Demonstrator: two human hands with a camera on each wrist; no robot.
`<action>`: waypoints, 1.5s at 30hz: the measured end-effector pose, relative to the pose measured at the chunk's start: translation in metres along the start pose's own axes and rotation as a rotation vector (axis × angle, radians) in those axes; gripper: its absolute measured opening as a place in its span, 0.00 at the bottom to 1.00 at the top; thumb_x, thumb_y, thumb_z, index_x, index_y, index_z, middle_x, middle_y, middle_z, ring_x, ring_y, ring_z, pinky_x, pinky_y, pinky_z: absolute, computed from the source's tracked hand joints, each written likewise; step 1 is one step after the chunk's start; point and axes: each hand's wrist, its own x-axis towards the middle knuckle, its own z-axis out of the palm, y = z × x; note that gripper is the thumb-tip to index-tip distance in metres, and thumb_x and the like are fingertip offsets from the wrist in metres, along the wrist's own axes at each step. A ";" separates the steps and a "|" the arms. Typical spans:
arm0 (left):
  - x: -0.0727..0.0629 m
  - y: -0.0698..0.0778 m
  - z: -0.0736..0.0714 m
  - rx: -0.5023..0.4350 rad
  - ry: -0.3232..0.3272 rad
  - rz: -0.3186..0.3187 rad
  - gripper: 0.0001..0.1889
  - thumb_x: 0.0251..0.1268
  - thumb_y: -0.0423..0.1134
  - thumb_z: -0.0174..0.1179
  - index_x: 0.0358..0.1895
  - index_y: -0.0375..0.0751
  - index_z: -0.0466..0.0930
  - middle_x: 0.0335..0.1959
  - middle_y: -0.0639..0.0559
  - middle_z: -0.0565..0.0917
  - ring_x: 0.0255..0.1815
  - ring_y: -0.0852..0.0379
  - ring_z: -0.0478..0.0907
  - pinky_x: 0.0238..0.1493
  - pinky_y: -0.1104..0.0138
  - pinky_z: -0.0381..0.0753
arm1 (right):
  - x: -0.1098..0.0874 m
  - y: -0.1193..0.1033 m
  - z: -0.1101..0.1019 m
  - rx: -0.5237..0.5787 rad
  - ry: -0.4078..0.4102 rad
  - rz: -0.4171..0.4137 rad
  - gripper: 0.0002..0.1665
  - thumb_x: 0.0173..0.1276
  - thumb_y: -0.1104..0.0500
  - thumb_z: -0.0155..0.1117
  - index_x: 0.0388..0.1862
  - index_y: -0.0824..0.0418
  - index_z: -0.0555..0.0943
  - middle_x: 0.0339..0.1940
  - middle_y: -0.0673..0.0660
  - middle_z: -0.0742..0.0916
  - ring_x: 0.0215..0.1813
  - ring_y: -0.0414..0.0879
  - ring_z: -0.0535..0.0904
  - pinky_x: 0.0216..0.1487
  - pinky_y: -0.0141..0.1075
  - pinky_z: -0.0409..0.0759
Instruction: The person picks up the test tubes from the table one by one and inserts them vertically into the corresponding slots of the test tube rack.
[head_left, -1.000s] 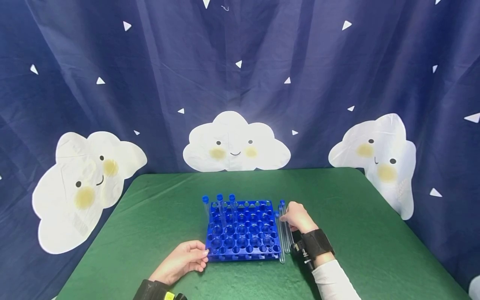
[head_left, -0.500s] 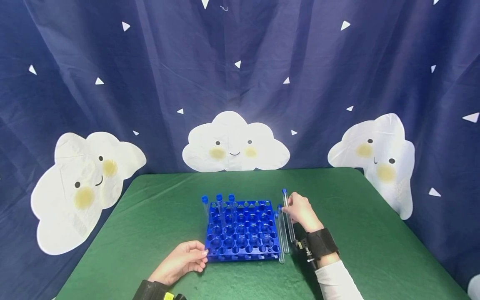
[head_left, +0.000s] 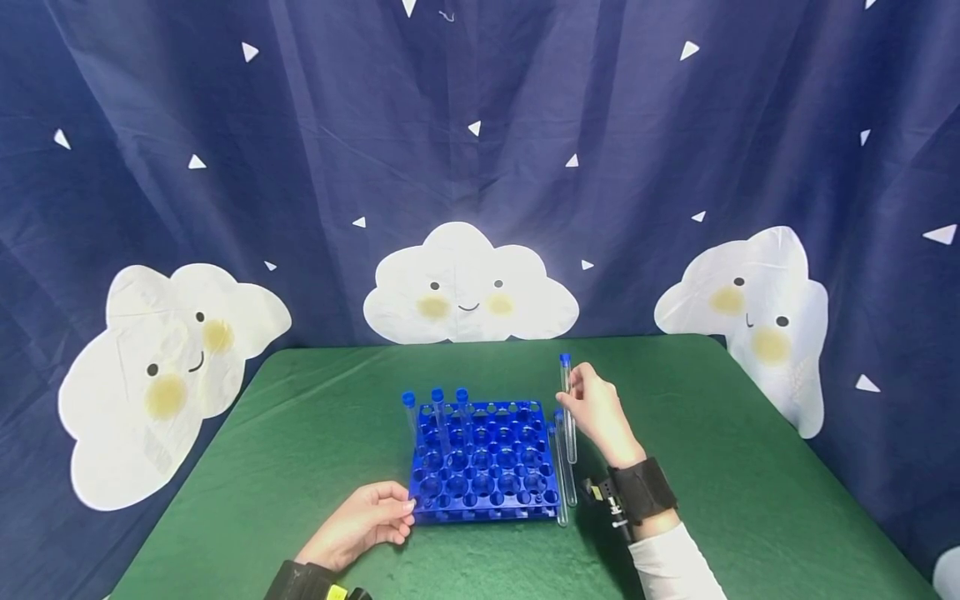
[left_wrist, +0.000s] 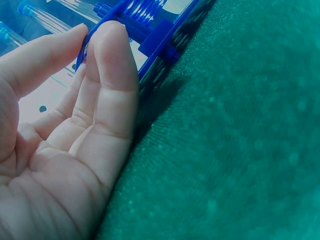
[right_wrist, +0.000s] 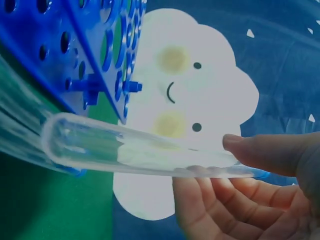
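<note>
A blue test tube rack (head_left: 487, 512) sits mid-table. My left hand (head_left: 365, 522) grips its front left corner; the left wrist view has thumb and fingertips pinching the blue edge (left_wrist: 88, 42). To the right of the rack, my right hand (head_left: 600, 414) holds a clear, blue-capped test tube (head_left: 572, 446) near its upper part, raised off the table and nearly upright. Its rounded bottom end points toward the camera in the right wrist view, with the tube's wall (right_wrist: 100, 147) between thumb and fingers.
Three blue-capped test tubes (head_left: 440, 425) stand in the rack's left part. Two more test tubes (head_left: 562, 504) lie on the green table (head_left: 712, 483) along the rack's right side. Behind the table hangs a dark blue curtain (head_left: 510, 183) with white clouds.
The right hand has lifted one test tube from those lying beside the rack, first tilting it, then bringing it higher and more upright. The left hand stays on the rack.
</note>
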 end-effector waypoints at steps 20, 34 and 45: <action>0.000 0.001 0.000 0.015 0.003 0.002 0.02 0.67 0.30 0.55 0.38 0.41 0.75 0.30 0.51 0.82 0.29 0.60 0.80 0.34 0.70 0.83 | -0.009 -0.033 0.015 0.144 0.153 -0.258 0.15 0.60 0.65 0.69 0.41 0.61 0.72 0.28 0.52 0.79 0.32 0.44 0.78 0.34 0.43 0.79; 0.001 0.000 -0.001 0.010 0.006 -0.007 0.03 0.66 0.30 0.55 0.38 0.42 0.75 0.30 0.51 0.83 0.29 0.61 0.80 0.34 0.69 0.83 | -0.020 -0.048 0.038 0.225 0.173 -0.364 0.17 0.59 0.65 0.70 0.43 0.60 0.72 0.30 0.50 0.82 0.35 0.43 0.81 0.29 0.34 0.81; 0.000 0.000 -0.001 0.006 0.001 -0.003 0.03 0.67 0.30 0.54 0.38 0.41 0.75 0.30 0.51 0.83 0.29 0.61 0.80 0.34 0.69 0.83 | -0.026 -0.055 0.052 0.255 0.111 -0.400 0.15 0.60 0.66 0.69 0.42 0.61 0.73 0.31 0.50 0.81 0.37 0.43 0.82 0.32 0.35 0.84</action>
